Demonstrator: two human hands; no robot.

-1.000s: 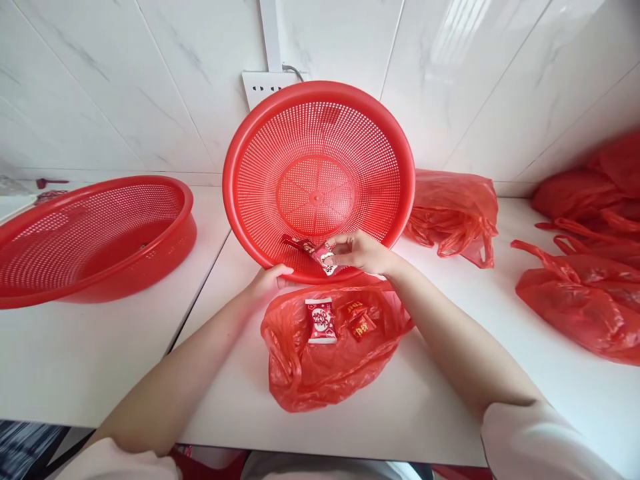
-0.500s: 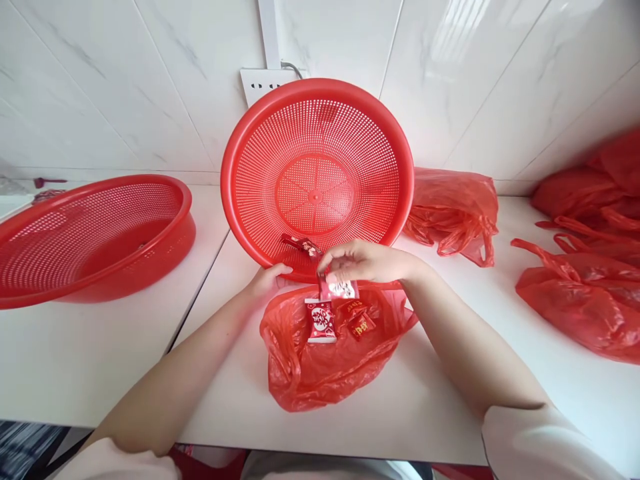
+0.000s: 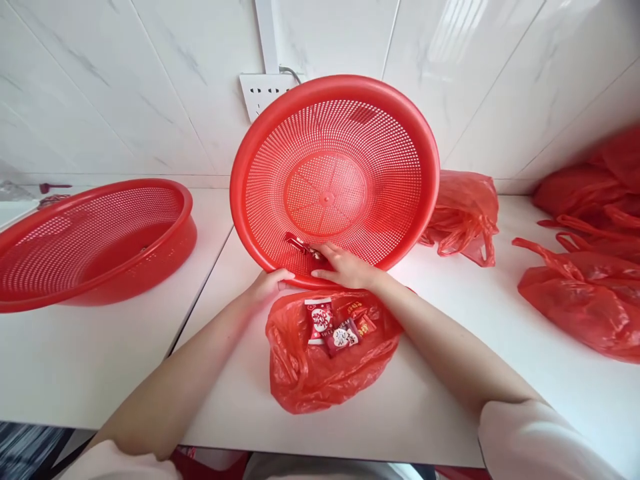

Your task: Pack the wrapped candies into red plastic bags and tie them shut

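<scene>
A red perforated basket (image 3: 327, 193) is tipped up toward me, its lower rim gripped by my left hand (image 3: 273, 280). Inside its lower part lie dark red wrapped sweets (image 3: 296, 244). My right hand (image 3: 345, 267) reaches over the rim with fingers spread, its fingertips touching the sweets. Just in front, an open red plastic bag (image 3: 330, 380) holds several packets: a red-and-white one (image 3: 319, 319), a purple-red one (image 3: 343, 337) and red ones with yellow print (image 3: 367, 325).
A second red basket (image 3: 145, 280) stands at the left. Behind the tipped basket at right is a red bag (image 3: 465, 207). More full red bags (image 3: 590, 300) lie at the far right. A socket strip (image 3: 267, 90) is on the tiled wall.
My right hand has let go of the purple-red packet, which now lies in the bag, and has moved up into the basket. The basket has shifted slightly right.
</scene>
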